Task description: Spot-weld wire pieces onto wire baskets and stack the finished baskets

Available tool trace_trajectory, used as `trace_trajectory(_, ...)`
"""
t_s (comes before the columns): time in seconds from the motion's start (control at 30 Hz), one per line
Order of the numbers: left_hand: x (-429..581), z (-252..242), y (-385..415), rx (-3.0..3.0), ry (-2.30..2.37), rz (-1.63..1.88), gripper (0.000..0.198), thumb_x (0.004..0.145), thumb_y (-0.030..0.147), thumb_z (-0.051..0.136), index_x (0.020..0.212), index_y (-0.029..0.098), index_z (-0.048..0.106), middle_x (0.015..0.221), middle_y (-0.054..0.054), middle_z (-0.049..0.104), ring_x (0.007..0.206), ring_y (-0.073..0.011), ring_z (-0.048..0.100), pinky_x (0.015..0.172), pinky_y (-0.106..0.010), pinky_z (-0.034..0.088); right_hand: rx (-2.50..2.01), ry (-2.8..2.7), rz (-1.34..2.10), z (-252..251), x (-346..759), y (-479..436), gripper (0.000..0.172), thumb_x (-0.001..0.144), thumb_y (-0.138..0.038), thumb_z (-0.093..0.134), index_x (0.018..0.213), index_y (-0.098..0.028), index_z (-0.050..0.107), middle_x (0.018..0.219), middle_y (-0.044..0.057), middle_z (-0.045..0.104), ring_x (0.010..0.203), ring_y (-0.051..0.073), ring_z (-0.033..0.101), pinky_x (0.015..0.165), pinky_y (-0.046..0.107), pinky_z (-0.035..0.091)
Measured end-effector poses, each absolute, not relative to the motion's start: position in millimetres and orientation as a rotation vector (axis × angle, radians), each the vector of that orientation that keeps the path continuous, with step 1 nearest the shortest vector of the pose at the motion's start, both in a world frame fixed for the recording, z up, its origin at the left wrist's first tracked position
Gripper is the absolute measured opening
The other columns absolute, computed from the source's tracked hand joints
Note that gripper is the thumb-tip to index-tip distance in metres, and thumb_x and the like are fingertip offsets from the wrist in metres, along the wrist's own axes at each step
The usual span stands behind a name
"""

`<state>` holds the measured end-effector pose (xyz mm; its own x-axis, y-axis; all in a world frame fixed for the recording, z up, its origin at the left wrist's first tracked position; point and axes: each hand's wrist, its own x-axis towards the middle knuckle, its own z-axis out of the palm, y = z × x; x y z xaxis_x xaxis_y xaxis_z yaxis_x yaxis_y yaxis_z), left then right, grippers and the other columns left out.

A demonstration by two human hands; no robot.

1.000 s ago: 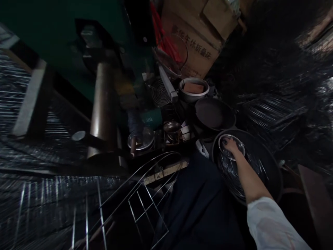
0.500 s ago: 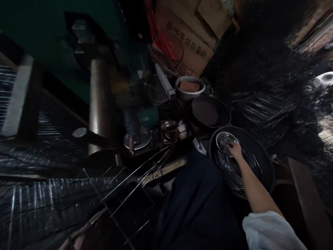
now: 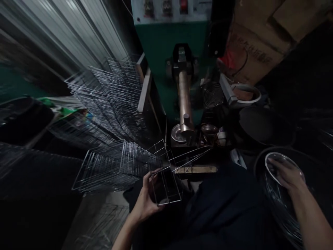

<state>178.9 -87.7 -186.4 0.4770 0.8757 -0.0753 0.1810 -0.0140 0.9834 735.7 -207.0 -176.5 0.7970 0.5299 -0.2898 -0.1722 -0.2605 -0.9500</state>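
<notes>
My left hand (image 3: 145, 199) grips a wire rack (image 3: 169, 202) at the lower middle, thumb under its lower edge and fingers round its side. Long thin wires extend from the rack toward the right. Over at the right, my right hand (image 3: 290, 177) is inside a small round bowl (image 3: 277, 153), its fingers blurred and dim. What they touch there cannot be made out. This bowl sits on shiny thin wire pieces (image 3: 279, 205) in a large dark basin (image 3: 257, 166).
Ahead stands a green machine (image 3: 158, 45) with a copper-coloured cylindrical arm (image 3: 184, 93) over a metal dish (image 3: 177, 133). Stacked wire racks (image 3: 111, 166) fill the left, more (image 3: 114, 93) behind them. A dark pan (image 3: 260, 125) and a pot with a brick (image 3: 243, 93) stand right.
The view has swung left, bringing the machine and stacked racks into the middle. My left hand with the wire rack has come fully into sight; my right hand stays at the small bowl.
</notes>
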Motion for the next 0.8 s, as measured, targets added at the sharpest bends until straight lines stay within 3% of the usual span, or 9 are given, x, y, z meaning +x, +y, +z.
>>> trace_trajectory(0.13,175.7,-183.3,-81.0,1.498,0.950,0.705,0.104,0.070,0.026,0.086,0.146,0.036,0.016,0.160,-0.018,0.032,0.154,-0.0404,0.035,0.125,-0.069,0.027,-1.535,-0.379,0.973,-132.6,667.1,-164.0,0.051,0.050,-0.035,0.102,0.088,-0.021,0.072,0.068,0.002,0.060,0.053,0.013,0.054,0.038,0.017,0.043)
trace_trajectory(0.23,174.1,-176.7,-76.0,1.493,0.932,0.709,0.101,0.067,0.025,0.085,0.144,0.035,0.019,0.157,-0.017,0.037,0.152,-0.0389,0.038,0.126,-0.066,0.027,-1.381,-0.470,1.159,-113.6,631.0,-138.0,0.049,0.055,-0.035,0.103,0.087,-0.021,0.069,0.066,-0.002,0.058,0.050,0.007,0.048,0.041,0.012,0.040)
trace_trajectory(0.33,172.0,-171.3,-71.6,1.488,0.946,0.711,0.101,0.066,0.028,0.084,0.144,0.032,0.020,0.153,-0.017,0.043,0.150,-0.0380,0.042,0.125,-0.062,0.031,-1.318,-0.580,1.307,-101.8,610.4,-120.7,0.046,0.061,-0.039,0.102,0.093,-0.018,0.076,0.082,0.004,0.068,0.058,0.007,0.056,0.046,0.011,0.045)
trace_trajectory(0.43,168.3,-171.7,-67.0,1.495,0.975,0.683,0.106,0.065,0.030,0.085,0.146,0.029,0.018,0.152,-0.019,0.045,0.149,-0.0376,0.043,0.125,-0.060,0.033,-1.307,-0.813,1.355,-90.8,593.0,-107.5,0.047,0.070,-0.046,0.096,0.105,-0.021,0.080,0.099,0.010,0.074,0.074,0.016,0.069,0.058,0.018,0.057)
trace_trajectory(0.53,165.2,-174.9,-63.1,1.515,0.985,0.671,0.108,0.065,0.031,0.086,0.148,0.028,0.017,0.153,-0.019,0.045,0.150,-0.0380,0.041,0.126,-0.059,0.031,-1.367,-1.297,1.141,-83.3,571.4,-94.3,0.031,0.089,-0.047,0.080,0.108,-0.023,0.080,0.102,0.009,0.076,0.090,0.023,0.073,0.077,0.031,0.062)
trace_trajectory(0.63,164.8,-175.7,-60.2,1.542,0.983,0.677,0.110,0.064,0.030,0.088,0.149,0.029,0.018,0.155,-0.020,0.044,0.151,-0.0402,0.041,0.126,-0.062,0.030,-1.381,-1.842,0.666,-83.9,550.9,-80.3,0.020,0.102,-0.035,0.062,0.109,-0.025,0.078,0.108,0.007,0.076,0.102,0.026,0.071,0.095,0.042,0.056)
trace_trajectory(0.8,166.2,-173.8,-57.6,1.574,0.940,0.704,0.105,0.064,0.023,0.085,0.147,0.031,0.022,0.155,-0.018,0.045,0.146,-0.0402,0.047,0.124,-0.065,0.032,-1.327,-2.282,0.152,-97.2,533.4,-64.9,0.025,0.100,-0.013,0.058,0.117,-0.024,0.072,0.115,0.009,0.075,0.118,0.028,0.066,0.107,0.054,0.044)
